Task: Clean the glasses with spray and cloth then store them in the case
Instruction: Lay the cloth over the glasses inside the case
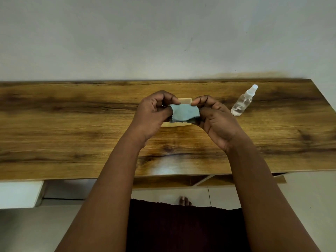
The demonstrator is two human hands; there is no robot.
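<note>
Both hands hold a small blue-grey cleaning cloth stretched above the case on the wooden table.

Nearest, the left hand and the right hand are raised over the table, each pinching one end of the cleaning cloth between thumb and curled fingers, probably to spread or fold it for the wiping or putting-away step. Whether the glasses sit inside the cloth I cannot tell; no frame or lens shows anywhere. Directly beyond and beneath the hands lies a pale tan case, mostly hidden, kept central so it is ready for storage. Farther right, well apart, a clear spray bottle stands with its white cap on, set out of the way.
</note>
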